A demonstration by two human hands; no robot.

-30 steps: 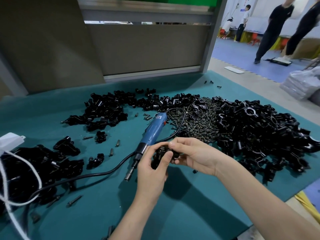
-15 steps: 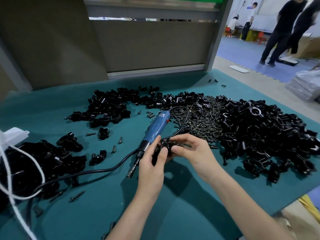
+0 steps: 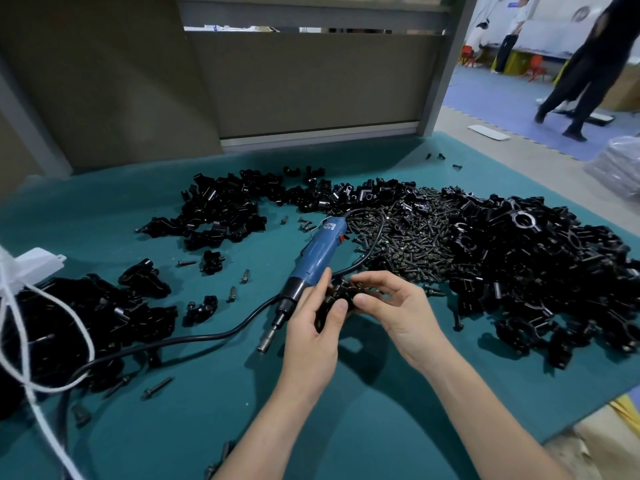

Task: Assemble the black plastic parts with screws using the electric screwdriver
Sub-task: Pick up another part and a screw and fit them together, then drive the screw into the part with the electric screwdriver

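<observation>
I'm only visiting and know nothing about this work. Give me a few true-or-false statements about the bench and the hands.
1. The left hand and right hand hold one black part between them. True.
2. The blue screwdriver is in the right hand. False: it lies on the green mat, beside the left hand.
3. A pile of screws lies beyond the hands. True.
4. The screwdriver is cordless. False: a black cord runs from its rear end.

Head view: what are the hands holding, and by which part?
One black plastic part, between both hands. Left hand grip: its lower end, thumb on front. Right hand grip: its upper right edge. Screwdriver lies unheld.
</observation>
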